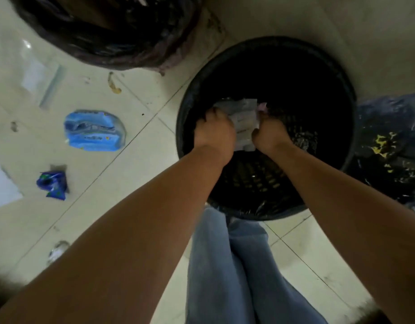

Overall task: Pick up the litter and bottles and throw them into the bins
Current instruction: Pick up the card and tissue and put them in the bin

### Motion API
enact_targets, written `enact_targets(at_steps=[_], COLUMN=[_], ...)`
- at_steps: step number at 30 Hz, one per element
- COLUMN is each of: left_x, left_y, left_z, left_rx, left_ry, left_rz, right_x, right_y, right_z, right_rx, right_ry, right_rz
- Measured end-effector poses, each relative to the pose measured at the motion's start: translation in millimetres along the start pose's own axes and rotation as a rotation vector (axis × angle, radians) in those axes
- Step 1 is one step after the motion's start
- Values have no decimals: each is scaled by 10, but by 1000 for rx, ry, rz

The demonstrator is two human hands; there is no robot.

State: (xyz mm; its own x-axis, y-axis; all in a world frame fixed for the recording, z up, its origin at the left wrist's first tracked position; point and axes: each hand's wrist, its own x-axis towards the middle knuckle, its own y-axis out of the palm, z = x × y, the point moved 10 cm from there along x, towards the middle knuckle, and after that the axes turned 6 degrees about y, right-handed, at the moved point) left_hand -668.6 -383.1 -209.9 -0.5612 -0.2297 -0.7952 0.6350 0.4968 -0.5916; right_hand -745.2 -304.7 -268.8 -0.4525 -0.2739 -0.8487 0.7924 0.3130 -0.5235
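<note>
Both hands are over the mouth of the round black slatted plastic bin (267, 66), the landmark here. Left hand (214, 132) and right hand (270, 134) are each clenched on opposite edges of one crumpled pale grey-white wrapper (242, 122), which hangs between them inside the bin's rim, not yet let go.

Progress, as a judgement: mid-task. One piece is about to drop, and several pieces are still on the pale tiled floor (136, 178) left of the bin:
- flattened light-blue plastic pouch (94, 130), well left of the bin
- small crumpled dark-blue foil wrapper (52, 184), further left and nearer the person
- small silvery scrap (58, 250), left of the bin, partly behind the left forearm
- yellowish peel-like scrap (113, 84), left of the bin toward the far side

No bottles visible.

Hard to read:
- the bin's interior is nearly black; contents can't be told apart
- a second container lined with a dark bag (103, 31), beyond and left of the bin, is cut off by the top edge
- a dark plastic bag with yellow marks (388, 146) sits just right of the bin; what it holds is unclear
- motion blur throughout; the fingers are mostly hidden behind the knuckles and wrapper
</note>
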Motion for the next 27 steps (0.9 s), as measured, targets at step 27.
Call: enact_targets(at_steps=[27], left_x=[-5384], left_y=[2949], left_z=[4018], left_rx=[-445], left_ry=[-692], left_rz=[-61], right_x=[-4200], right_y=[2428], right_z=[4276], right_rx=[-737], right_ry=[-803], right_rz=[-172])
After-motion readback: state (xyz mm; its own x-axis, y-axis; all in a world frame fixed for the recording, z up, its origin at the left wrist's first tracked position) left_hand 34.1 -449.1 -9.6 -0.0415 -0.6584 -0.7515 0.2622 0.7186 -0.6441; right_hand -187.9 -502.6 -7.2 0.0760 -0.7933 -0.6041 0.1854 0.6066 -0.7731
